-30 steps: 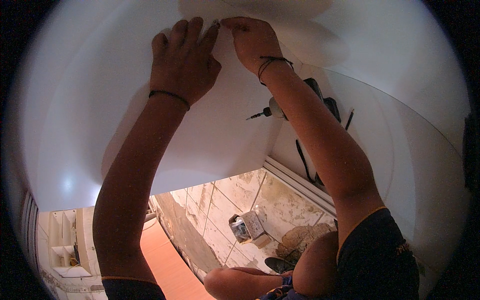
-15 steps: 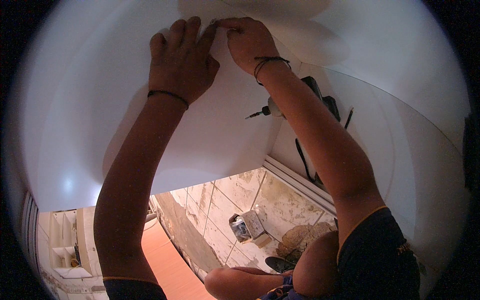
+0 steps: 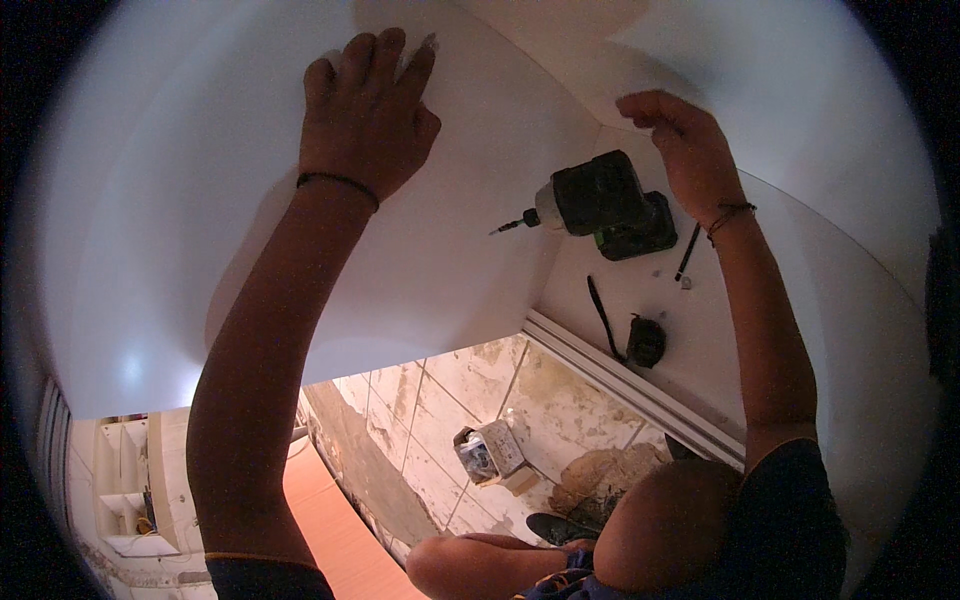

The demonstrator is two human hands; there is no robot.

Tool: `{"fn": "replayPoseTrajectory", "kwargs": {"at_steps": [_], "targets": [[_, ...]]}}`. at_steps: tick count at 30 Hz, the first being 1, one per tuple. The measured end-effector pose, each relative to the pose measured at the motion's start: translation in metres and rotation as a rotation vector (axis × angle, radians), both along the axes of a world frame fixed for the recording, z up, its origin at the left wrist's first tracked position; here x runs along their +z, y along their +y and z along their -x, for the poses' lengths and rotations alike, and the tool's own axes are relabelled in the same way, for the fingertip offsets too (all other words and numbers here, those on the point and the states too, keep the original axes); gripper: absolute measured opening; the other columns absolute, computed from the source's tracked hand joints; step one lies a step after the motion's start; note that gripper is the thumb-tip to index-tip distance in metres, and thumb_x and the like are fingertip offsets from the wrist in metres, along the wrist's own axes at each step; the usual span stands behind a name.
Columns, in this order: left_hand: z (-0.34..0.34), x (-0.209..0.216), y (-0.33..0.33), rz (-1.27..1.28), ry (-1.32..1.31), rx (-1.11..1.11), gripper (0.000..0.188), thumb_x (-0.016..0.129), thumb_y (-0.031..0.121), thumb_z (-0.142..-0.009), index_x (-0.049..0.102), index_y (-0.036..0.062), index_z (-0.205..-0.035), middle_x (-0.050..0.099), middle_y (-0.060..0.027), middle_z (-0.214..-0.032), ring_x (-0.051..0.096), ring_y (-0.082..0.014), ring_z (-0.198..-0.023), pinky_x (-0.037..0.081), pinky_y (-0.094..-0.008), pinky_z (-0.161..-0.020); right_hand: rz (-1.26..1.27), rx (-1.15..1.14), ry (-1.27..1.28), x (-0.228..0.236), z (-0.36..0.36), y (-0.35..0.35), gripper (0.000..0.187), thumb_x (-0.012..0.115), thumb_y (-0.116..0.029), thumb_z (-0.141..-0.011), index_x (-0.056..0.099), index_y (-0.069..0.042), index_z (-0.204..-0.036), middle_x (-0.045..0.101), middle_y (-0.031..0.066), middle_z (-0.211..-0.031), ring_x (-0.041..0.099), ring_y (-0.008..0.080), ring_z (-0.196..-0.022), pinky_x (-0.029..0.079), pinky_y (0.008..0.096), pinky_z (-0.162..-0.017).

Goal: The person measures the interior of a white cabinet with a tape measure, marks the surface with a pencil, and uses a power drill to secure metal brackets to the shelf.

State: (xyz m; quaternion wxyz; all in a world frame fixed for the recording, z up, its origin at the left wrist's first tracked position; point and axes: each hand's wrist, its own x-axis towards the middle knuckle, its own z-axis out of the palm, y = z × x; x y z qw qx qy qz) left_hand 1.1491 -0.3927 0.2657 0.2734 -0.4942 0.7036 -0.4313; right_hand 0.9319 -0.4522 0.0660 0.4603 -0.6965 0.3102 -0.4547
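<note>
My left hand [image 3: 368,115] lies against the white panel [image 3: 440,260] with its fingers spread. A small pale, shiny piece [image 3: 432,42] shows at its index fingertip; I cannot make out its kind. My right hand [image 3: 690,145] is raised above the white side board, apart from the left one, its fingers stretched out and nothing visible in them. Just left of and below it lies a black and grey cordless drill [image 3: 595,195], a bit in its tip pointing left. A dark pencil [image 3: 688,252] rests beside the drill, near my right wrist.
A black tape measure [image 3: 647,340] with a strap lies near the board's grooved edge [image 3: 620,380]. Below, a small open box [image 3: 492,452] stands on the stained tiled floor. An orange-toned board [image 3: 340,520] and a white compartment tray [image 3: 130,490] are at lower left.
My right hand has left the left index fingertip and moved right and down, over the side board. The drill and tape measure are now uncovered. My left hand has stayed in place.
</note>
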Motion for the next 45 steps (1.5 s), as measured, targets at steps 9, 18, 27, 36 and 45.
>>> {"fn": "replayPoseTrajectory", "kwargs": {"at_steps": [9, 18, 27, 36, 45], "targets": [[-0.002, -0.001, 0.000, 0.006, 0.024, -0.031, 0.053, 0.056, 0.027, -0.074, 0.050, 0.0193, -0.126, 0.047, -0.0075, -0.126, 0.043, -0.0261, -0.114, 0.034, -0.0476, -0.089, -0.047, -0.058, -0.133, 0.002, -0.002, 0.005, 0.032, 0.040, -0.004, -0.078, 0.063, -0.002, -0.100, 0.065, 0.0142, -0.102, 0.061, 0.0258, -0.099, 0.046, 0.0345, -0.091], [-0.004, -0.003, 0.001, 0.020, -0.033, -0.032, 0.054, 0.057, 0.029, -0.074, 0.050, 0.0199, -0.127, 0.048, -0.0071, -0.126, 0.044, -0.0265, -0.115, 0.033, -0.0467, -0.089, -0.068, 0.386, 0.465, -0.016, 0.009, 0.015, 0.048, 0.069, -0.017, -0.074, 0.053, -0.007, -0.119, 0.058, 0.0135, -0.117, 0.055, 0.0265, -0.108, 0.042, 0.0382, -0.099], [0.000, -0.002, -0.001, 0.006, -0.016, -0.004, 0.054, 0.057, 0.030, -0.075, 0.050, 0.0201, -0.127, 0.049, -0.0087, -0.127, 0.044, -0.0273, -0.116, 0.033, -0.0482, -0.090, -0.064, 0.506, 0.066, -0.067, -0.030, 0.022, 0.044, 0.079, -0.033, -0.063, 0.063, -0.006, -0.095, 0.067, 0.0144, -0.090, 0.065, 0.0290, -0.085, 0.050, 0.0394, -0.084], [-0.005, -0.002, 0.002, 0.014, -0.004, -0.029, 0.053, 0.056, 0.028, -0.074, 0.051, 0.0199, -0.126, 0.049, -0.0077, -0.126, 0.044, -0.0273, -0.114, 0.033, -0.0474, -0.089, -0.144, 0.240, -0.210, -0.018, -0.009, 0.020, 0.041, 0.078, -0.035, -0.067, 0.065, -0.007, -0.095, 0.068, 0.0107, -0.089, 0.066, 0.0249, -0.082, 0.051, 0.0359, -0.081], [-0.008, -0.002, 0.001, 0.012, 0.013, -0.041, 0.053, 0.057, 0.028, -0.074, 0.051, 0.0201, -0.125, 0.049, -0.0078, -0.125, 0.044, -0.0266, -0.114, 0.034, -0.0470, -0.088, -0.053, 0.065, -0.136, 0.039, -0.021, -0.016, 0.033, 0.074, -0.030, -0.070, 0.065, -0.006, -0.091, 0.068, 0.0103, -0.083, 0.066, 0.0229, -0.076, 0.054, 0.0354, -0.074]]}}
